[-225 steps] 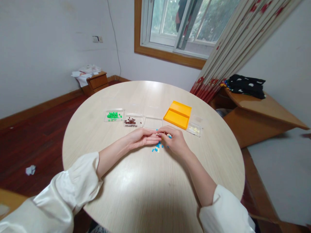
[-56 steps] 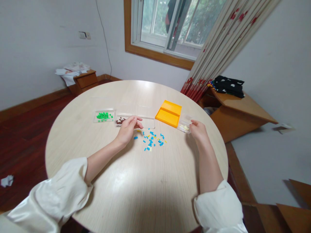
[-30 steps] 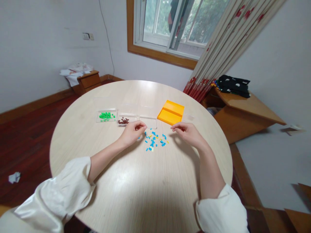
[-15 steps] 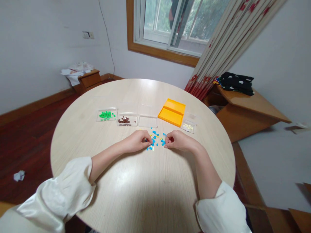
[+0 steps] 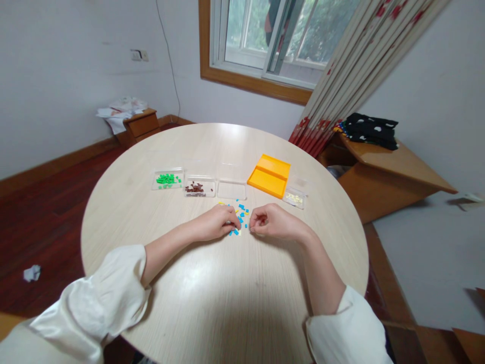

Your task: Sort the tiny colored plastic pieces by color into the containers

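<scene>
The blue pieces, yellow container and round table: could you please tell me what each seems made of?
Blue pieces: probably plastic, from their even bright colour; too small to judge gloss.
Yellow container: likely smooth, opaque plastic, one solid colour throughout.
Round table: wood or laminate, with pale grain and glossy highlights.

Right hand [image 5: 273, 221] has shifted — nearer the left hand [image 5: 216, 222].

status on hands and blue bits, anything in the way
Left hand at blue bits, right hand beside them; both curled, hold unclear. Blue bits loose on table. Yellow bits mixed in.
</scene>
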### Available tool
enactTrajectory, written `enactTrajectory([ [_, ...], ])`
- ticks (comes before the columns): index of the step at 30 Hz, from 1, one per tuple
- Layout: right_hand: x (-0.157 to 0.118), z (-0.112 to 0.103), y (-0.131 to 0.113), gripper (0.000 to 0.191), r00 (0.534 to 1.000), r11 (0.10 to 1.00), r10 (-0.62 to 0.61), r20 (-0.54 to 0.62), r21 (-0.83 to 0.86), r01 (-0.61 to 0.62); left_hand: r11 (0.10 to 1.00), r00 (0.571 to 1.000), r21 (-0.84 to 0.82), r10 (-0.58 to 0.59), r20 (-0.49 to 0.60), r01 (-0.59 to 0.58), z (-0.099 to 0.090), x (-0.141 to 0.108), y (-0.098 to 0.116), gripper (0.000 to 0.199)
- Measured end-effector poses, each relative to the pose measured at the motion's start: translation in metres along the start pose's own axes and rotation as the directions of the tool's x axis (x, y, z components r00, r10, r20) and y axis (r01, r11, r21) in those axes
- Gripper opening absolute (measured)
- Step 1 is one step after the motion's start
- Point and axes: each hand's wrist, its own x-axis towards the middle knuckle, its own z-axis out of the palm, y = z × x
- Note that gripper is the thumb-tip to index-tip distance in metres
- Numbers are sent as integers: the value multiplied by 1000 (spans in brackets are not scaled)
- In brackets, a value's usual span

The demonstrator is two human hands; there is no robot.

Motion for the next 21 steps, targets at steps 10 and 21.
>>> enactTrajectory([
  [10, 9, 14, 3, 33, 992, 980, -121, 30, -156, 124, 998, 999, 48, -31, 8, 31, -4, 0, 6, 15],
  [21, 14, 21, 1, 32, 980, 952, -200, 26, -233, 200, 996, 998, 79, -40, -47, 44, -1, 1, 3, 14],
])
